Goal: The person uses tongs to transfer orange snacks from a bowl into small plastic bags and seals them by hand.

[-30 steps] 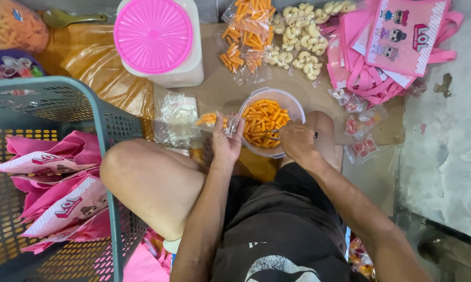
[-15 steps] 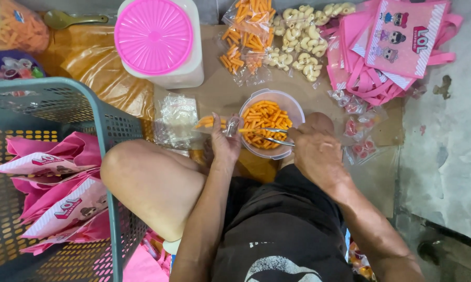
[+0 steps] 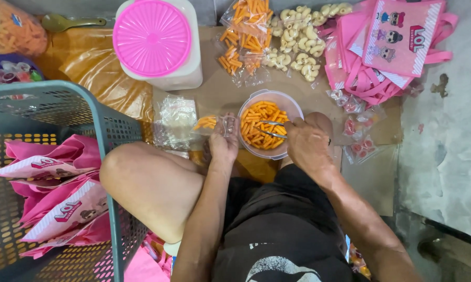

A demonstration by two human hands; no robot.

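Observation:
I sit cross-legged on the floor. My left hand (image 3: 223,142) holds a small clear plastic bag (image 3: 210,123) with a few orange stick snacks in it, just left of a round clear bowl (image 3: 293,104) full of the same orange snacks (image 3: 256,122). My right hand (image 3: 309,146) is at the bowl's right rim and grips metal tongs (image 3: 271,128) whose tips lie among the snacks.
A stack of empty clear bags (image 3: 174,121) lies left of the bowl. Behind are filled snack bags (image 3: 248,31), pale curled snacks (image 3: 303,36), a tub with a pink lid (image 3: 152,36) and pink printed bags (image 3: 397,42). A grey-blue basket (image 3: 97,151) of pink packs stands left.
My right hand moved from the bowl's lower edge to its right side, and the tongs now reach into the snacks. The left hand has kept the small bag in place.

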